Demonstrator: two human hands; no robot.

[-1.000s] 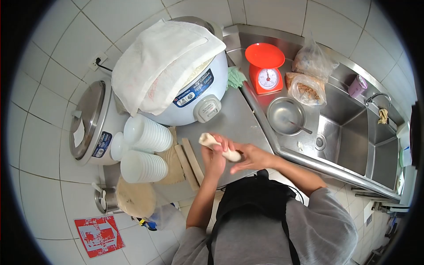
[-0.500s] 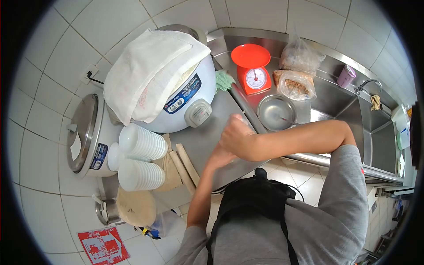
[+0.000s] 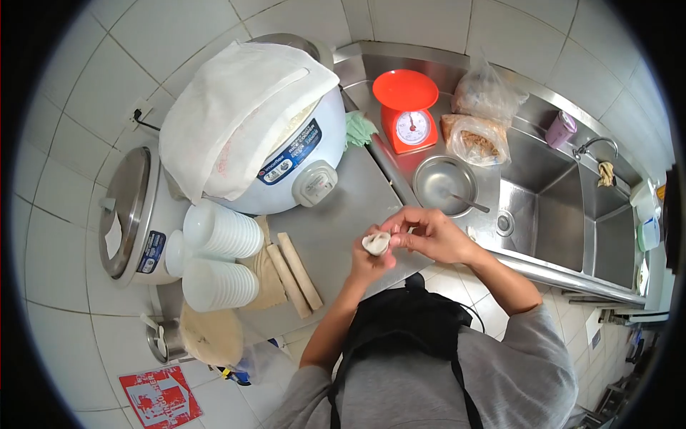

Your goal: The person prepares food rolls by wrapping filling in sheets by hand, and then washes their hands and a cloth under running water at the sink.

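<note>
A small white folded piece [image 3: 376, 244], cupped and pinched like a dumpling, sits in the fingers of my left hand [image 3: 367, 267]. Whether it is dough or rice I cannot make out. My right hand [image 3: 437, 237] is beside it, thumb and fingertips pinched together at its right edge. Both hands are above the front edge of the steel counter [image 3: 357, 204]. Beyond my right hand stands a metal bowl [image 3: 437, 179], with a spoon [image 3: 471, 204] leaning over its rim.
A cloth-covered rice cooker [image 3: 311, 154] stands at left, with stacked white tubs [image 3: 221, 284] and two pale rods [image 3: 288, 280] before it. A red scale [image 3: 406, 93], plastic bags of brown food [image 3: 475, 139] and a double sink [image 3: 539, 204] are to the right.
My right hand has come off the top of my left hand and turned, its forearm swinging down toward me. The white folded piece, hidden before, is now visible between both hands.
</note>
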